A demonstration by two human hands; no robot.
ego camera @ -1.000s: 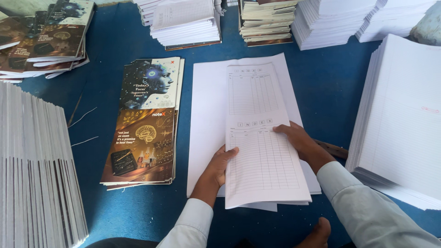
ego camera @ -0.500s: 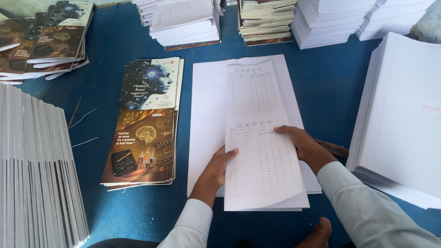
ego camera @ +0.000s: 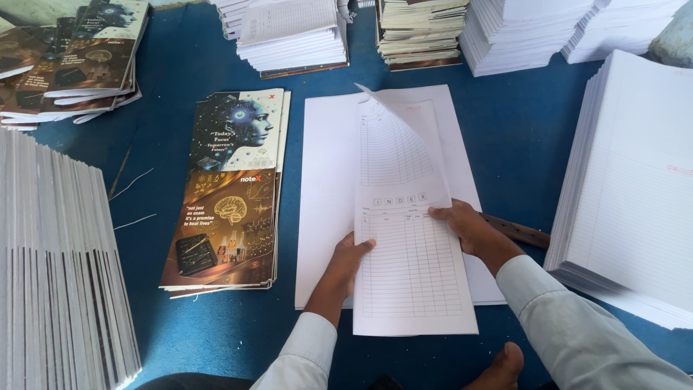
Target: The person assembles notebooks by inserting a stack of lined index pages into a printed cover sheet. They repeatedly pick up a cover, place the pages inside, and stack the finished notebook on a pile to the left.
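Note:
A thin stack of printed ruled index sheets (ego camera: 411,245) lies lengthwise on wide blank white sheets (ego camera: 328,180) on the blue table. My left hand (ego camera: 346,263) grips the stack's left edge, thumb on top. My right hand (ego camera: 469,227) pinches the right edge. The top sheet's far end curls up and bends over toward the right.
Printed notebook covers (ego camera: 227,188) lie in a pile to the left. A tall stack of ruled paper (ego camera: 635,195) stands at right, another stack (ego camera: 58,267) at left. More paper and cover stacks (ego camera: 419,32) line the far edge. A brown ruler (ego camera: 523,232) lies beside my right wrist.
The index stack slid slightly toward me and was squared up. The top sheet's far end, flat before, now lifts and curls.

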